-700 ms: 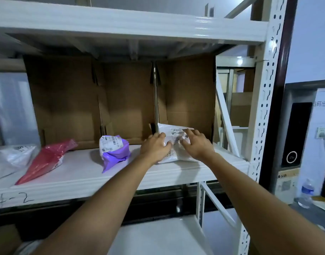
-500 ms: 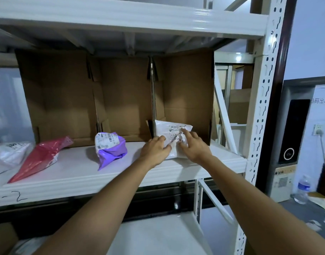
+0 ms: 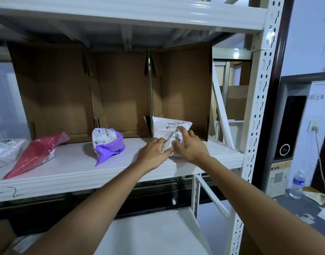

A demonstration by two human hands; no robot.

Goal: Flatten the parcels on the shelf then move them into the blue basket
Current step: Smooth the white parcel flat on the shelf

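The crumpled white plastic parcel with a printed label (image 3: 170, 130) lies at the right end of the white metal shelf (image 3: 75, 162), in front of the open brown cardboard box (image 3: 183, 83). The left hand (image 3: 154, 150) grips its near edge with curled fingers. The right hand (image 3: 190, 144) presses on top, its fingers spread and nearly straight. Left along the shelf sit a purple plastic parcel with a white label (image 3: 108, 143), a red plastic parcel (image 3: 38, 153) and a clear-white bag (image 3: 6, 149). A water bottle (image 3: 297, 184) stands on the floor to the right.
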